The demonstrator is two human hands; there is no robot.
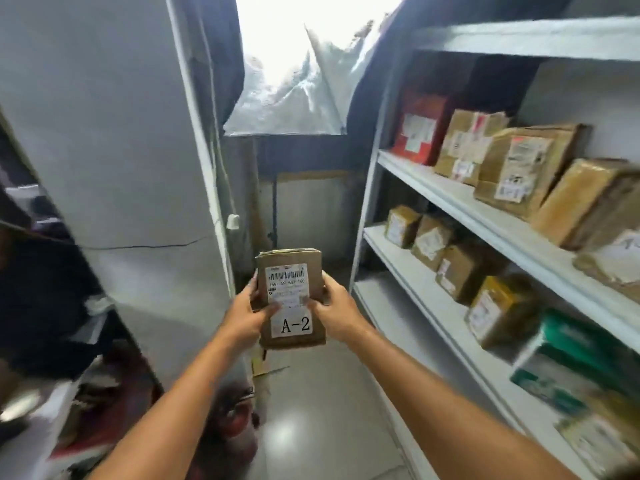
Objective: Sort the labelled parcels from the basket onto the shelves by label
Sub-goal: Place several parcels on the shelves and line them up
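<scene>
Two bare hands hold one brown cardboard parcel (291, 299) upright in the aisle, well clear of the floor (311, 410) and left of the white shelving unit (450, 199). We record the left hand (242, 315) gripping the parcel's left edge, thumb across the front and fingers curled behind. The right hand (337, 311) grips the right edge in the same manner, its thumb lying on the front face. Both forearms are extended forward from the bottom of the view.

We note a barcode shipping label (286, 284) on the upper front of the parcel, its small print not legible to us. Below it sits a white sticker (295, 324) reading "A-2". The parcel touches no shelf.

On the shelving unit, the upper visible board carries a red parcel (420, 128) at the far end, then a row of brown parcels (519, 168) leaning against one another. The board beneath carries a row of smaller brown boxes (401, 226), with a green-and-white carton (571, 362) nearer the camera. Their labels are too blurred for us to read.

A grey wall panel (121, 133) bounds the aisle on the left. A silvery sheet (287, 98) hangs below a bright opening at the far end. A dark red object (235, 420) on the floor near the left forearm is too blurred to identify.
</scene>
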